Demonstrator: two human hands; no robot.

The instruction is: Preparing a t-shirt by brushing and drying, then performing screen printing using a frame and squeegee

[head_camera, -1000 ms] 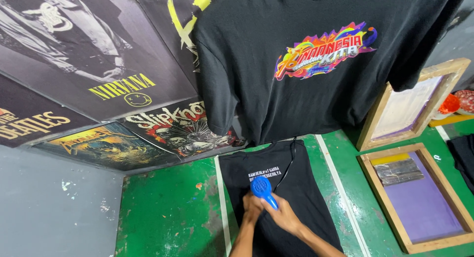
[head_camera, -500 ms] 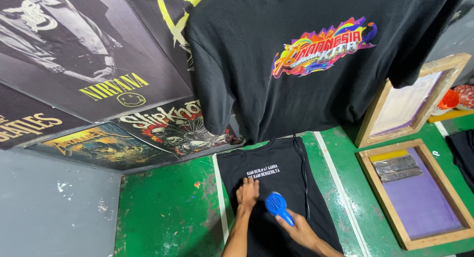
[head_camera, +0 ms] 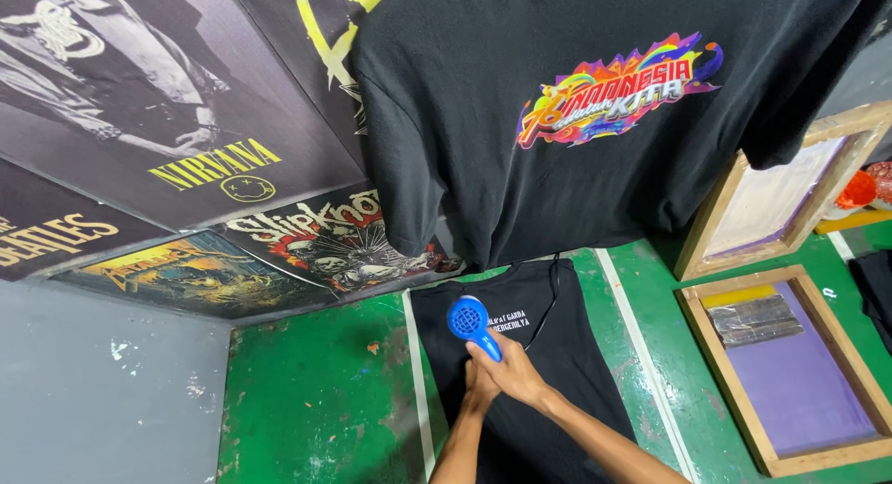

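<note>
We see the green surface point(head_camera: 316, 400) at 9 o'clock. Left hand point(head_camera: 478, 388), grip flat & spread, presses the black shirt point(head_camera: 548, 372) lying center. Right hand point(head_camera: 514, 368), grip wrapped on the blue hair dryer point(head_camera: 470, 320), just above shirt's white print. Wooden screen frame point(head_camera: 790, 363) at 3 o'clock.

1. Two black T-shirts: one hanging T-shirt point(head_camera: 520, 140) with a multicoloured print, one flat T-shirt point(head_camera: 530, 354) on the green table point(head_camera: 316, 400).
2. Two wooden printing frames: a leaning frame point(head_camera: 771, 201) and a flat frame point(head_camera: 790, 372).
3. One blue hair dryer point(head_camera: 472, 323).
4. Two hands: right hand point(head_camera: 516, 372), left hand point(head_camera: 478, 391).
5. Four band posters point(head_camera: 186, 159) in view on the wall.
</note>
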